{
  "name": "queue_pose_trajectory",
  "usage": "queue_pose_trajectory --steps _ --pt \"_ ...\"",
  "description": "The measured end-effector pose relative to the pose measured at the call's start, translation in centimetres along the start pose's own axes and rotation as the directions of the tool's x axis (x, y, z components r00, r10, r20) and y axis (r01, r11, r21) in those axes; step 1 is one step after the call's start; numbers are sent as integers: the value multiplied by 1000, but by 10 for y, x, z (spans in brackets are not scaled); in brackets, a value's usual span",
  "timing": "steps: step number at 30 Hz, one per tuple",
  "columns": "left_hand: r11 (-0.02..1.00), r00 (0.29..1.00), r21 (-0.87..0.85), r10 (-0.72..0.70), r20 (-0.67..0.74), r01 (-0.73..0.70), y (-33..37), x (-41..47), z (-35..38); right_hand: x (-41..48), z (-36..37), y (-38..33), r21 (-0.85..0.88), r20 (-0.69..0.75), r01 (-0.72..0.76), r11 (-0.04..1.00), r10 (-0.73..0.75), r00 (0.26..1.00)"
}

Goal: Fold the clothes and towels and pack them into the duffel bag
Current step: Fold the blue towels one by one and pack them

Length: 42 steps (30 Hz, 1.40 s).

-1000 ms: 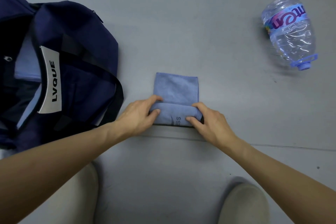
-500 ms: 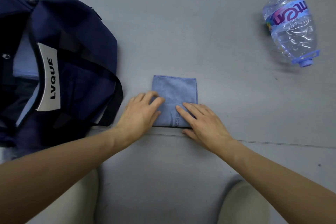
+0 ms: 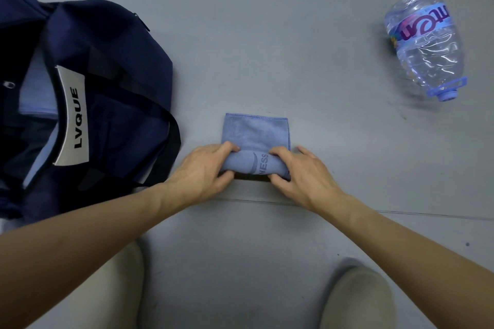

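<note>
Pressed flat a moment ago, the left hand (image 3: 203, 171) and right hand (image 3: 304, 176) now grip the blue towel (image 3: 256, 133)'s near fold, likely rolling it for packing.

One blue towel (image 3: 256, 133) on the floor (image 3: 267, 35), one navy duffel bag (image 3: 120, 61) and one clear water bottle (image 3: 425, 45). Two hands, left hand (image 3: 203, 168) and right hand (image 3: 304, 179), and two knees, left knee (image 3: 107, 288) and right knee (image 3: 355, 299). One white label (image 3: 72, 117) on the bag; light blue cloth (image 3: 37, 93) inside it, pieces too hidden to count.
</note>
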<state>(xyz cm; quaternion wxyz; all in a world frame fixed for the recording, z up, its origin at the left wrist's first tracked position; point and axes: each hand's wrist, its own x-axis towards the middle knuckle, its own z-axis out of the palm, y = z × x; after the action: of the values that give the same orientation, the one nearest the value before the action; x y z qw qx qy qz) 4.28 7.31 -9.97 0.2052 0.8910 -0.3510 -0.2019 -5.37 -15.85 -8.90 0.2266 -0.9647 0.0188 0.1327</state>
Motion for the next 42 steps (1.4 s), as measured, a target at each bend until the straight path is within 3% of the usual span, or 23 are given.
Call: queue_pose_trajectory --steps 8,15,18,20,23,24,26,28,30,32,34,37,38,42 --pt "921 953 -257 -257 162 292 -4 11 -13 5 -7 9 27 155 23 999 -27 988" --pt "878 897 -186 -426 115 441 3 16 3 7 3 0 225 121 -193 955 169 978" --pt "865 877 -150 -479 33 478 6 18 4 21 -7 0 4 214 -147 989 143 966" --pt "814 823 -142 -567 16 564 6 16 -2 29 -10 -2 -121 266 -121 985 150 952" --pt "749 752 -72 -653 93 659 2 13 -7 32 -10 -10 -174 238 -116 978 156 959" --pt "724 735 -127 -665 130 678 2 13 -9 30 -9 -11 -187 235 -94 978 137 962" --pt "549 686 -451 -690 230 704 4 15 -12 24 -8 -11 -191 254 -56 980 104 962" --pt "257 651 -710 -669 359 656 8 15 -13 18 -5 -9 -135 269 -62 989 97 958" --pt "116 660 -785 -623 420 609 14 15 -12 14 0 -8 -40 288 -87 995 95 953" --pt "36 705 -855 -584 402 518 20 18 -14 13 5 -11 92 307 -167 982 131 943" --pt "96 766 -901 -568 300 423 26 23 -18 14 9 -19 291 304 -290 912 199 931" --pt "489 906 -827 -419 55 277 30 28 -20 18 8 -37 612 224 -339 714 254 941" --pt "575 935 -783 -353 24 237 32 27 -22 21 4 -44 668 194 -314 675 250 949" --pt "623 949 -761 -315 -36 178 38 22 -38 24 -20 -65 598 84 -140 789 112 990"
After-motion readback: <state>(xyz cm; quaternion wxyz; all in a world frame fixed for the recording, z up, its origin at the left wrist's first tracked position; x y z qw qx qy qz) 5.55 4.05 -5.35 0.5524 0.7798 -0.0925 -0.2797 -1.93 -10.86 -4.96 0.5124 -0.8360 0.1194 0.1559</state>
